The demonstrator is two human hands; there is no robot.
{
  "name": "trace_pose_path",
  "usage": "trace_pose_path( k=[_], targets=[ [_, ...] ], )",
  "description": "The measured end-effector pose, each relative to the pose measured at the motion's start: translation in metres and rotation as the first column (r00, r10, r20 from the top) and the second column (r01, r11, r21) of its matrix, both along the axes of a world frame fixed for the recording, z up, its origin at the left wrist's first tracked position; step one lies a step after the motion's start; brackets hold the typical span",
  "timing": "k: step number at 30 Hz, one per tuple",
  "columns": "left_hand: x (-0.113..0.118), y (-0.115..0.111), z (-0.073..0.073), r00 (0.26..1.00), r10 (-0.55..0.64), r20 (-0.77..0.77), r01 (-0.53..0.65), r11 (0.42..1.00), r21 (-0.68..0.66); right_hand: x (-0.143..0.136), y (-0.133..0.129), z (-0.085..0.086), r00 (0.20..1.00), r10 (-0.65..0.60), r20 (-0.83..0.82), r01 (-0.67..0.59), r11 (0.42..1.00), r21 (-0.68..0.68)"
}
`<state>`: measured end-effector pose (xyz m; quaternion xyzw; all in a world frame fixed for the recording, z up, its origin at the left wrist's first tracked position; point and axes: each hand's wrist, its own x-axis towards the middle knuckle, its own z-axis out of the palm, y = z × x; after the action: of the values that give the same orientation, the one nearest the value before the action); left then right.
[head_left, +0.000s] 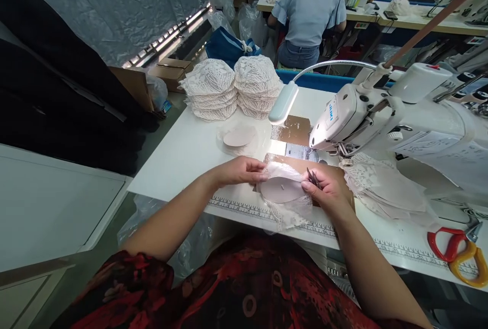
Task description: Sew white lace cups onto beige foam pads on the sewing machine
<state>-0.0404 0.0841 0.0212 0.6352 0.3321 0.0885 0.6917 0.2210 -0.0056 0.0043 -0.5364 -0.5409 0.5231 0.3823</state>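
A pale pink bra cup [280,190] with white lace round its edge lies over the table's front part, in front of the sewing machine [343,115]. My left hand [249,170] pinches the cup's left edge between thumb and fingers. On the other side, my right hand [324,186] grips the cup's right edge with thumb and forefinger. Dark thread snips [314,178] also sit in that hand, their points sticking up past the fingers. Another pale cup [240,137] lies flat behind my left hand.
Two stacks of lace cups [213,90] stand at the back left. Flat lace pieces [381,186] are piled under the machine arm. Scissors [457,250] lie at the right edge. A lamp [284,102] hangs above the table. A person [310,8] sits beyond.
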Motion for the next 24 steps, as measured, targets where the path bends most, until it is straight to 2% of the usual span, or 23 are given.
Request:
trace_pose_path(
  k=[3,6,10,14,20,24],
  targets=[
    [0.015,-0.007,-0.013,0.979,0.130,0.159,-0.099,0.976,-0.192,0.000,0.000,-0.001,0.998,0.066,-0.011,-0.066,0.996,-0.060],
    [0.027,-0.011,-0.017,0.947,0.234,0.221,-0.183,0.956,-0.228,0.001,0.000,-0.003,0.987,0.136,0.086,-0.132,0.990,-0.046],
    [0.030,-0.010,-0.015,0.938,0.223,0.265,-0.196,0.972,-0.127,0.001,0.002,-0.005,0.975,0.128,0.183,-0.126,0.992,-0.023],
    [0.030,-0.011,-0.014,0.949,0.198,0.244,-0.202,0.979,-0.009,0.003,0.002,-0.007,0.963,0.126,0.237,-0.130,0.991,0.002],
    [0.033,-0.011,-0.020,0.948,0.204,0.244,-0.230,0.969,0.084,0.002,0.003,-0.006,0.952,0.129,0.277,-0.142,0.990,0.027],
    [0.027,-0.006,-0.020,0.969,0.171,0.179,-0.212,0.946,0.245,0.002,0.003,-0.006,0.941,0.121,0.315,-0.143,0.989,0.048]
  ],
)
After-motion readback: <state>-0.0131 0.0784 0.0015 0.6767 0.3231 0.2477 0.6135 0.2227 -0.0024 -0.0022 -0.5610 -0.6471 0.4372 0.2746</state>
